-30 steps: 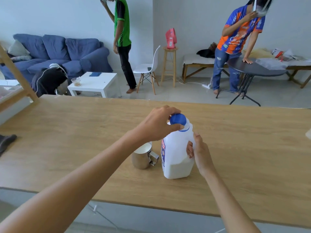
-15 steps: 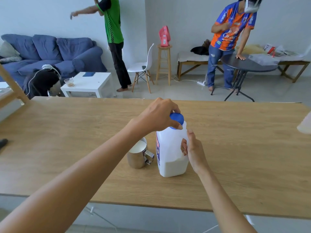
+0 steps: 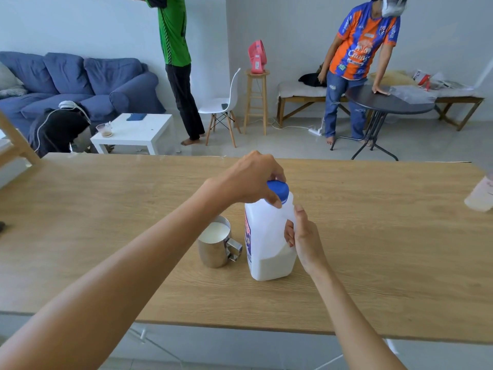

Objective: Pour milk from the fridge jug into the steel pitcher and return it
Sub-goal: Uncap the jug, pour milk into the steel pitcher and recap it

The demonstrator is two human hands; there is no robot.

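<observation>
Left hand [image 3: 248, 180]: fingers curled round blue cap [image 3: 278, 189].
Right hand [image 3: 302, 236]: grips jug's handle.
Milk jug [image 3: 268, 236]: one, upright, mid-worktop [image 3: 386, 249], toward near edge.
Steel pitcher [image 3: 214, 243]: one, just left, milk inside.

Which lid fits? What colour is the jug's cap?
Blue cap, clearest in the head view.

1. The table [image 3: 106, 209] is light wood-grain board with a matt finish.
2. The pitcher [image 3: 213, 252] is polished steel, its wall shiny and mirror-like; the milk inside looks smooth and white.
3. The jug [image 3: 264, 247] is translucent white plastic, slightly glossy, with a printed label down one side.
4. Its cap [image 3: 279, 188] is smooth blue plastic.
5. The sofa [image 3: 80, 78] is covered in matt blue cloth.
6. The stool [image 3: 256, 100] is bare pale wood.
</observation>
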